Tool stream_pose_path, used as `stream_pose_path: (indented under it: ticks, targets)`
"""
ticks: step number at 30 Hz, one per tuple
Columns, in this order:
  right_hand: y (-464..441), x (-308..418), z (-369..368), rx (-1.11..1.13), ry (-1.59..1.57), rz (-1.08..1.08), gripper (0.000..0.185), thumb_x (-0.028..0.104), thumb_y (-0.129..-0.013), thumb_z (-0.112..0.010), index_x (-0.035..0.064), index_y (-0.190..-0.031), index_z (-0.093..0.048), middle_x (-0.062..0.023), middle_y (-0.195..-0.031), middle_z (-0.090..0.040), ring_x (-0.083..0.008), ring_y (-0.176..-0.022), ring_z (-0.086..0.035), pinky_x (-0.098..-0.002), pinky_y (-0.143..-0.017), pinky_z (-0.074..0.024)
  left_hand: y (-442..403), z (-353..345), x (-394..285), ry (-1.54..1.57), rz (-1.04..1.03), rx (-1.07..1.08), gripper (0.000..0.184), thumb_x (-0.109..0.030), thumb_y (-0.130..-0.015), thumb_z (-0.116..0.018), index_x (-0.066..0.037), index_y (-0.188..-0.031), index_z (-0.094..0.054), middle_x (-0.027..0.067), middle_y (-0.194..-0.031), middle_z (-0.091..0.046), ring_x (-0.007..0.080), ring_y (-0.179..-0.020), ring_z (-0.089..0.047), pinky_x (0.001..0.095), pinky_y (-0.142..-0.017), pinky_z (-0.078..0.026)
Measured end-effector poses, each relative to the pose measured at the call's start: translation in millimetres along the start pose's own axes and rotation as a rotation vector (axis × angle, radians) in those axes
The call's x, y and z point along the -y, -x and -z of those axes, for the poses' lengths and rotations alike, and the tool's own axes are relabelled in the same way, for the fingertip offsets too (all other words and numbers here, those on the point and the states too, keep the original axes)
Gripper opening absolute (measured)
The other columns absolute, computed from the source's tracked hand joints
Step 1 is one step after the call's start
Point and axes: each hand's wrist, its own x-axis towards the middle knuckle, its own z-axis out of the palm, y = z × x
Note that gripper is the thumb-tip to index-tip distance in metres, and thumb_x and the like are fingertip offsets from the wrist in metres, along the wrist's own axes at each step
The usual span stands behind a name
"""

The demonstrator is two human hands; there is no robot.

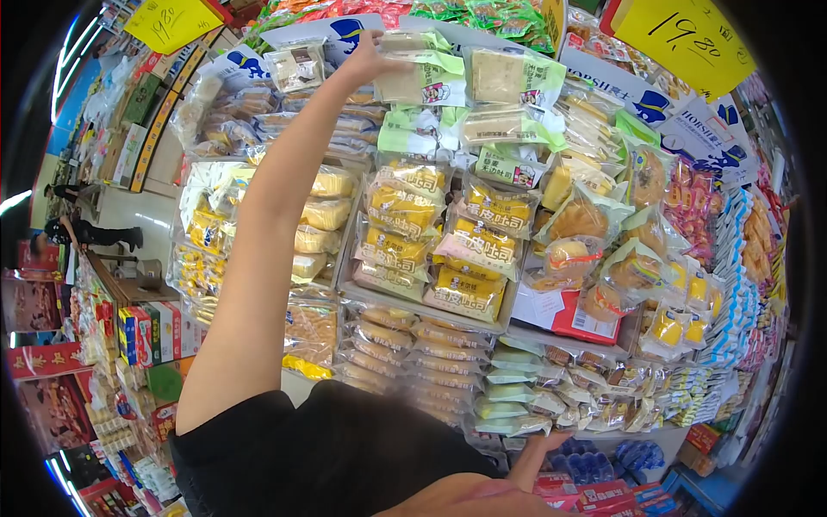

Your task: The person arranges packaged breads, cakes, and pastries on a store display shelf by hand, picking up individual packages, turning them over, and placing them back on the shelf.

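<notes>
Gripping a green-and-clear plastic bread packet [439, 82] near the white display's [633, 433] far edge, beside packets already stacked [500, 77], the left hand [366, 62] has yet to release it; the right hand's [536, 450] fingers are indiscernible.

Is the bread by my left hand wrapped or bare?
Wrapped: the bread packet by your left hand shows clear, green-printed plastic; I can't tell whether it's sealed.

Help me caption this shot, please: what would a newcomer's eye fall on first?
Probably the bare left arm, stretching up the picture to the left hand, which is at a pale bread packet near the top. Next might come the bright yellow packets in the central tray, and the big yellow price sign at the top right, handwritten 19.80.
</notes>
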Motion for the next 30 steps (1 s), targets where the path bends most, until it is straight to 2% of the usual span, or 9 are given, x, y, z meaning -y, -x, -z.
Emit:
stream_pose_path:
  ticks: [5,7,11,14,16,23,25,26,30]
  targets:
    - [-9.6,-3.0,9.6,0.035,-0.055,-0.001,0.052,0.044,-0.094,-0.04,0.0049,-0.126,-0.05,-0.0114,-0.124,-0.054,-0.0307,-0.106,-0.057,-0.0465,-0.087,-0.0503,4.1,-0.7,-15.0,0.061,-0.089,-0.01,0.099,-0.042,-0.062,-0.084,-0.003,-0.137,-0.031,0.0196,-0.129,-0.046,0.0294,-0.117,-0.048,0.0373,-0.096,-0.042]
    - [-18.7,-5.4,18.4,0.167,-0.142,-0.087,0.052,0.045,-0.094,-0.039,0.0051,-0.125,-0.051,-0.0112,-0.123,-0.054,-0.0306,-0.105,-0.057,-0.0464,-0.086,-0.0508,6.7,3.1,-28.2,-0.026,-0.215,0.069,0.097,-0.04,-0.062,-0.084,-0.006,-0.138,-0.033,0.0189,-0.129,-0.047,0.0284,-0.118,-0.048,0.0374,-0.098,-0.041]
    - [-18.7,-4.8,13.8,0.134,-0.102,-0.046,0.051,0.044,-0.094,-0.039,0.006,-0.126,-0.05,-0.0113,-0.124,-0.054,-0.031,-0.105,-0.057,-0.0466,-0.086,-0.0506,-1.5,-15.1,-13.0,-0.009,-0.17,0.034,0.095,-0.038,-0.063,-0.083,-0.005,-0.137,-0.035,0.0192,-0.129,-0.048,0.0297,-0.118,-0.048,0.038,-0.099,-0.04]
    - [-10.3,-2.1,9.4,0.063,-0.072,-0.009,0.051,0.044,-0.095,-0.038,0.0071,-0.127,-0.05,-0.0112,-0.124,-0.054,-0.0313,-0.105,-0.058,-0.0461,-0.086,-0.0507,0.7,-23.6,-7.0,-0.151,-0.227,-0.091,0.095,-0.038,-0.065,-0.082,-0.005,-0.139,-0.032,0.0206,-0.13,-0.046,0.0329,-0.121,-0.045,0.0398,-0.102,-0.037]
    - [-29.4,-9.0,24.3,0.127,-0.057,-0.005,0.052,0.045,-0.095,-0.036,0.0079,-0.128,-0.049,-0.011,-0.125,-0.053,-0.0313,-0.107,-0.057,-0.0467,-0.088,-0.0495,9.0,-22.1,-5.9,-0.222,-0.252,-0.148,0.099,-0.038,-0.062,-0.083,-0.004,-0.139,-0.032,0.0217,-0.135,-0.04,0.0361,-0.128,-0.035,0.0422,-0.106,-0.031]
    - [-17.0,-3.3,14.5,0.117,-0.114,-0.062,0.055,0.047,-0.095,-0.035,0.0068,-0.13,-0.047,-0.0106,-0.129,-0.051,-0.0315,-0.112,-0.053,-0.0479,-0.092,-0.0468,23.5,-22.4,9.1,-0.294,-0.322,-0.275,0.098,-0.037,-0.063,-0.083,-0.006,-0.14,-0.029,0.0214,-0.138,-0.035,0.034,-0.127,-0.036,0.0419,-0.107,-0.029]
    - [-21.1,-4.4,16.2,0.089,-0.066,-0.033,0.056,0.048,-0.095,-0.034,0.0071,-0.13,-0.047,-0.0105,-0.13,-0.051,-0.0315,-0.112,-0.053,-0.0477,-0.092,-0.0469,41.3,-21.4,-11.3,-0.463,-0.404,-0.463,0.091,-0.036,-0.064,-0.082,-0.007,-0.137,-0.036,0.0197,-0.136,-0.039,0.0336,-0.127,-0.037,0.0425,-0.106,-0.03]
    - [-20.2,-3.6,15.2,0.088,-0.067,-0.032,0.056,0.048,-0.095,-0.034,0.0071,-0.13,-0.047,-0.0105,-0.13,-0.051,-0.0315,-0.112,-0.053,-0.0477,-0.092,-0.0469,47.8,-21.2,-24.6,-0.462,-0.406,-0.463,0.091,-0.036,-0.064,-0.082,-0.007,-0.137,-0.036,0.0197,-0.136,-0.039,0.0336,-0.127,-0.037,0.0425,-0.106,-0.03]
    - [-8.4,-2.1,9.0,0.078,-0.048,-0.033,0.054,0.047,-0.094,-0.035,0.0076,-0.13,-0.047,-0.0114,-0.128,-0.052,-0.0312,-0.111,-0.054,-0.0465,-0.09,-0.0483,83.4,-44.3,-78.0,-0.299,-0.783,-0.114,0.07,-0.038,-0.069,-0.078,-0.008,-0.126,-0.05,0.0155,-0.126,-0.05,0.0338,-0.122,-0.041,0.044,-0.101,-0.034]
